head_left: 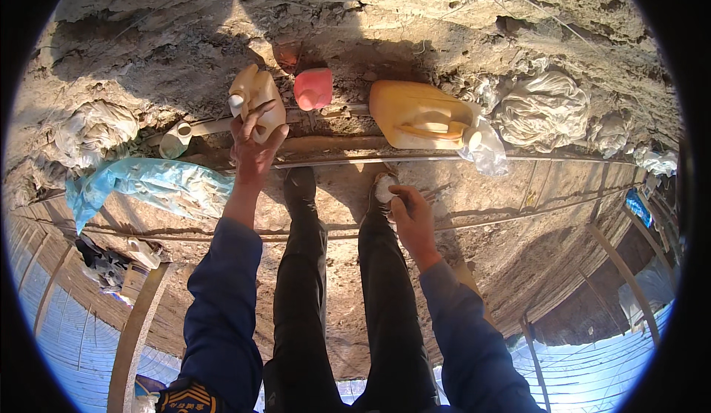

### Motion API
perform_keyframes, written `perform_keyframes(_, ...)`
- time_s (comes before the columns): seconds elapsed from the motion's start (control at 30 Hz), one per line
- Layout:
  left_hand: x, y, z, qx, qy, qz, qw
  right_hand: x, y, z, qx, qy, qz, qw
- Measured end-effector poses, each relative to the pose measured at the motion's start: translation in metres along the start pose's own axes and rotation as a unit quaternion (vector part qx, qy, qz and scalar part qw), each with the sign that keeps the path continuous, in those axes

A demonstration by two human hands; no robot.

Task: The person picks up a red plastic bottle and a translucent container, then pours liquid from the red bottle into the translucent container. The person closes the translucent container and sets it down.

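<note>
My left hand [255, 146] reaches forward onto a beige plastic jug [266, 91] with a white cap. Its fingers curl over the jug's upper part, and the thumb stands out to the right. Closer to me, my right hand [412, 217] is closed, with thumb and forefinger pinched at a small round white piece [385, 188]. That piece lies in line with my right shoe, and its exact kind is unclear. Just right of the jug is a pink plastic container [313, 89]. A larger yellow jerrycan [418, 113] lies on its side farther right.
A blue plastic bag [148, 183] and a small pale bottle [176, 139] lie to the left. Crumpled plastic sheeting [544, 109] sits at the far right beside the earth bank. A thin rail [333, 163] runs across before my feet; a wooden post [137, 331] rises lower left.
</note>
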State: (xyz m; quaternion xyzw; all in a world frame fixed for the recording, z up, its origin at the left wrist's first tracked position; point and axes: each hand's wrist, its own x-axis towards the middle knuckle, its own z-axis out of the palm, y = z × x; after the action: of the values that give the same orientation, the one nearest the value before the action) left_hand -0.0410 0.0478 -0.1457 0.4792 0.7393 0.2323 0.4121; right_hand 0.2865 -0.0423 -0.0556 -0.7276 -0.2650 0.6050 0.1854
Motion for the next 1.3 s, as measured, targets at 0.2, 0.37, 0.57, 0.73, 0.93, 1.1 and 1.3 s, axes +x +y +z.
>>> perform_keyframes(0.2, 0.012, 0.026, 0.021, 0.126, -0.012, 0.04, 0.991, 0.057, -0.02, -0.022, 0.269, 0.164, 0.132, 0.94)
perform_keyframes(0.37, 0.023, 0.026, 0.037, 0.207, 0.013, 0.093, 0.974, 0.102, -0.047, -0.018, 0.381, 0.22, 0.179, 0.88)
perform_keyframes(0.57, 0.031, 0.052, 0.059, 0.312, 0.046, 0.14, 0.939, 0.128, -0.053, -0.011, 0.37, 0.255, 0.24, 0.861)
perform_keyframes(0.73, 0.035, 0.06, 0.055, 0.372, 0.043, 0.196, 0.906, 0.119, -0.04, -0.023, 0.348, 0.249, 0.248, 0.869)
perform_keyframes(0.93, 0.035, 0.053, 0.051, 0.433, 0.057, 0.237, 0.868, 0.078, -0.014, -0.035, 0.316, 0.22, 0.164, 0.908)
perform_keyframes(1.1, 0.04, 0.047, 0.053, 0.444, 0.079, 0.233, 0.862, 0.05, 0.001, -0.045, 0.276, 0.176, 0.09, 0.941)
perform_keyframes(1.3, 0.034, 0.058, 0.056, 0.439, 0.032, 0.232, 0.868, 0.026, 0.003, -0.052, 0.257, 0.196, 0.081, 0.943)
